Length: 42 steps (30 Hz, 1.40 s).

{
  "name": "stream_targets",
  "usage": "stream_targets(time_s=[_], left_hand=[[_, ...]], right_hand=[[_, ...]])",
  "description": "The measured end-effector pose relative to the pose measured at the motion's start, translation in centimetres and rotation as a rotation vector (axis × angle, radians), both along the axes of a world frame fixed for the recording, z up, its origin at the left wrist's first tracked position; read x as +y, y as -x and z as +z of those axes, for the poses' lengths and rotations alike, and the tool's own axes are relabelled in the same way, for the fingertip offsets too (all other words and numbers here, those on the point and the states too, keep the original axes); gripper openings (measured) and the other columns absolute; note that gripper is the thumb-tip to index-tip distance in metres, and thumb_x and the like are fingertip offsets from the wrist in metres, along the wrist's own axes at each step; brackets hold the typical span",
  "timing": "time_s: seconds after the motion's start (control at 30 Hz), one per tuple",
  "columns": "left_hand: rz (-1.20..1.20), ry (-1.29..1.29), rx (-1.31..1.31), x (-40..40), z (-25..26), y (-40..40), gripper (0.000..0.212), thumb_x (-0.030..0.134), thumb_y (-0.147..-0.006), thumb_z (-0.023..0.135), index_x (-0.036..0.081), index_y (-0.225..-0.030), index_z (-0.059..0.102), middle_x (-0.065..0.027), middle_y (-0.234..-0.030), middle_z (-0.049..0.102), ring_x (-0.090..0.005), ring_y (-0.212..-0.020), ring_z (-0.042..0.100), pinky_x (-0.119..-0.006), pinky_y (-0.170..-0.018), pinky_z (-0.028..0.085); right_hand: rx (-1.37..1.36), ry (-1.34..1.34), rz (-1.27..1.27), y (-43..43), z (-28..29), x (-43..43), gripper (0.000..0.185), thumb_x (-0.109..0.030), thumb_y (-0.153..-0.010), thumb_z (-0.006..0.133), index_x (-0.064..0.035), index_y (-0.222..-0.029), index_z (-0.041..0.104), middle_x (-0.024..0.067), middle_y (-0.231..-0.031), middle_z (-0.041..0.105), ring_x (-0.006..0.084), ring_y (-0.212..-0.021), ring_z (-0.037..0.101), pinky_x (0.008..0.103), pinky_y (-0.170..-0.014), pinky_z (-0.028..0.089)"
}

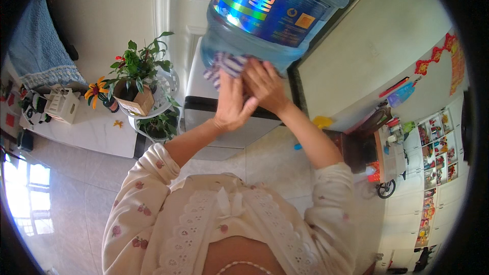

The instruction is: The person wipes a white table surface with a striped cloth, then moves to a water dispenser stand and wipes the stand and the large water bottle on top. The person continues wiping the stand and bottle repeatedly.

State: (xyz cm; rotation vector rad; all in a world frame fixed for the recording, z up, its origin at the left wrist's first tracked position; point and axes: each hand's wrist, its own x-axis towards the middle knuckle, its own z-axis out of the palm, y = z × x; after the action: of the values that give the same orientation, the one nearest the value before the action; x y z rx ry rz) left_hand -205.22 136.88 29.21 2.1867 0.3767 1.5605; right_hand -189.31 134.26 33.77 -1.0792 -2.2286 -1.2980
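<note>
A large blue plastic water-cooler bottle (244,40) with a shiny printed label sits on a grey and white water dispenser (214,137). Both of my hands meet at the bottle's lower part around a striped purple and white cloth (233,64). My left hand (233,103) has its fingers against the cloth, thumb pointing right. Close beside it, my right hand (265,88) lies over the cloth's right side, slightly blurred. Part of the cloth is hidden beneath my fingers.
Left of the dispenser, potted plants (143,61) stand on a white metal plant stand (166,101). A marble-topped cabinet (91,130) carries a white holder (63,105) and an orange flower ornament (96,91). A pale wall (366,42) rises on the right.
</note>
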Motion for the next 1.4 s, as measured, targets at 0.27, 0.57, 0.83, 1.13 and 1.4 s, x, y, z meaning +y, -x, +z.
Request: stream_targets(time_s=[0.27,0.57,0.83,1.13,1.4], left_hand=[[-0.099,-0.545,0.506,0.1,1.3,-5.2,0.082,0.062,-0.094,0.028,0.001,-0.149,0.025,-0.0245,-0.15,0.031,-0.0384,-0.14,0.027,-0.05,-0.116,0.017],[-0.009,-0.682,0.555,0.7,6.2,-8.4,0.077,0.063,-0.091,0.036,0.004,-0.14,0.043,-0.021,-0.144,0.042,-0.0343,-0.136,0.037,-0.045,-0.111,0.031],[0.195,-0.918,0.59,0.4,13.8,-9.7,0.077,0.067,-0.09,0.035,0.006,-0.134,0.051,-0.021,-0.144,0.042,-0.0354,-0.135,0.038,-0.048,-0.112,0.03],[0.319,-0.985,0.6,1.2,17.1,-6.0,0.078,0.068,-0.085,0.042,0.008,-0.134,0.05,-0.0229,-0.141,0.044,-0.0399,-0.131,0.04,-0.048,-0.112,0.029],[0.443,-1.107,0.521,1.5,22.2,-13.4,0.068,0.059,-0.09,0.045,0.004,-0.13,0.053,-0.0222,-0.131,0.052,-0.0374,-0.125,0.046,-0.045,-0.111,0.03]], right_hand=[[0.7,-0.029,-0.201,-2.3,-6.2,-2.6,0.064,-0.046,-0.093,0.054,-0.0074,-0.142,0.04,0.0169,-0.15,0.033,0.0359,-0.14,0.029,0.0525,-0.113,0.024],[1.523,-0.029,0.026,-3.8,-5.9,0.5,0.062,-0.043,-0.092,0.054,-0.0065,-0.141,0.041,0.0181,-0.148,0.036,0.0368,-0.138,0.031,0.0526,-0.112,0.025],[1.374,-0.245,0.118,-5.3,2.0,4.4,0.061,-0.04,-0.092,0.054,-0.0058,-0.141,0.041,0.0192,-0.145,0.038,0.0376,-0.137,0.033,0.0526,-0.111,0.026],[1.038,-0.424,0.035,-1.0,5.9,5.1,0.059,-0.037,-0.092,0.054,-0.0049,-0.14,0.041,0.0205,-0.142,0.041,0.0385,-0.134,0.035,0.0527,-0.11,0.028],[1.399,-0.045,0.298,-12.3,9.2,10.0,0.058,-0.035,-0.092,0.054,-0.0041,-0.139,0.042,0.0215,-0.14,0.043,0.0393,-0.133,0.037,0.0528,-0.11,0.029]])
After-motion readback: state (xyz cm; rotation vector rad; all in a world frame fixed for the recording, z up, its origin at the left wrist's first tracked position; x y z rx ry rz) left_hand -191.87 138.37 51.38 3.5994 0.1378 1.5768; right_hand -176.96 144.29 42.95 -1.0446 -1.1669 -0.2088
